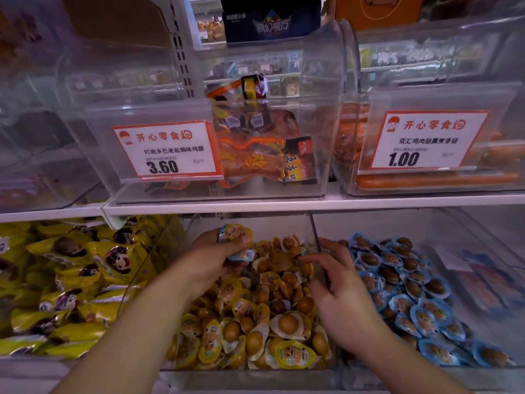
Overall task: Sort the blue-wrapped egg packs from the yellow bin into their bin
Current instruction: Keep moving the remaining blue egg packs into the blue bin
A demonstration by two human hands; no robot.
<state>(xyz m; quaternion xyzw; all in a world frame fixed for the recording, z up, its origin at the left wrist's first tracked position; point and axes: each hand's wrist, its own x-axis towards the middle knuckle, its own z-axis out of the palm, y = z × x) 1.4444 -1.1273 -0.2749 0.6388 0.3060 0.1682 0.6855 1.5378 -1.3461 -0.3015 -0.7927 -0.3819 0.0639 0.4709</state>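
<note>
On the lower shelf, a clear plastic bin of yellow-wrapped egg packs sits in the middle, heaped with small round packs showing brown eggs through their film. The left hand is raised over the back of this heap, its fingers curled round a few blue-wrapped egg packs, one showing above the fingers and one below them. The right hand hovers over the right side of the same heap, by the dark divider between the two bins; its fingers are spread and loosely bent, holding nothing that can be seen. Just to the right stands the clear plastic bin of blue-wrapped packs, filled with many of the same round packs in blue film. To the left, a pile of yellow snack pouches with cartoon faces fills the neighbouring section. On the white shelf above, a clear bin of orange packaged chicken legs carries a red-bordered price card reading 3.60, and beside it a clear bin of orange sausages carries a price card reading 1.00.
</note>
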